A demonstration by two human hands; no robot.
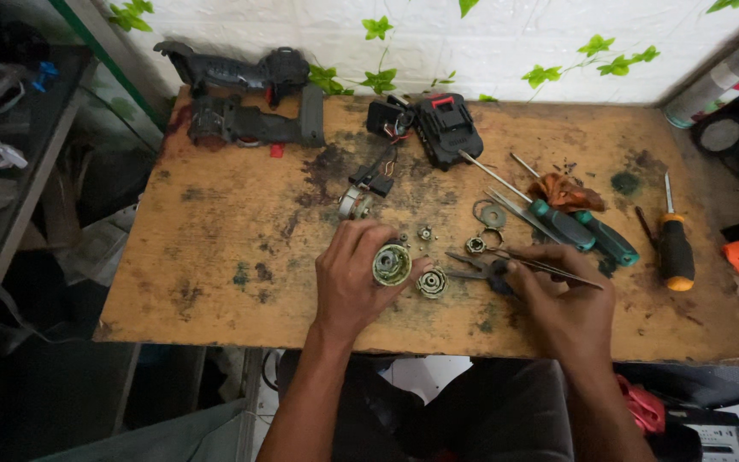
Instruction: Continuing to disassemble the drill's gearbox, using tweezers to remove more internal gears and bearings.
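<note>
Stained wooden table (215, 257): left hand (352, 278) grips round gear housing (392, 264); right hand (558, 299) pinches tweezers (549, 269).

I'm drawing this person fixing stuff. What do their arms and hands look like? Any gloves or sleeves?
No gloves and no sleeves in view: both forearms are bare down to the bottom of the picture. The left hand and right hand are bare too, and I can see no rings, watch or bracelet on them.

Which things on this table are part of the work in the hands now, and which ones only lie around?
In use:
left hand holding round gear housing
right hand holding tweezers
small gear on the table between the hands

Lying about:
two green-handled screwdrivers
orange-handled screwdriver
black drill shell halves
battery pack
</note>
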